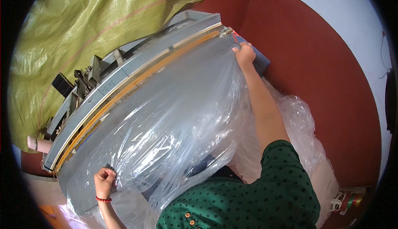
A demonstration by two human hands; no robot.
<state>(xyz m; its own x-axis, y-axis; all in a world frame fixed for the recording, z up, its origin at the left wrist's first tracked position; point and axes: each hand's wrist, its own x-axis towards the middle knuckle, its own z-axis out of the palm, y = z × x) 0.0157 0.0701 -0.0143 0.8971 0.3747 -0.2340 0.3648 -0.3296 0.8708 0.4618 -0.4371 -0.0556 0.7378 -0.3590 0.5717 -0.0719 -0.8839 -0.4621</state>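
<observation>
Plastic film [186, 104], clear, creased, spread along the near side of the frame [124, 72]; I judge it light, limp, slippery, easily torn or snagged. Left hand [104, 182] by the frame's lower end, fingers closed in a pinch on film; right hand [244, 54] by its upper end, likewise pinching. Best hold, I think: bunched edges, well apart. Faint marks [108, 88] on the frame, illegible to me; no brand or label made out.
</observation>
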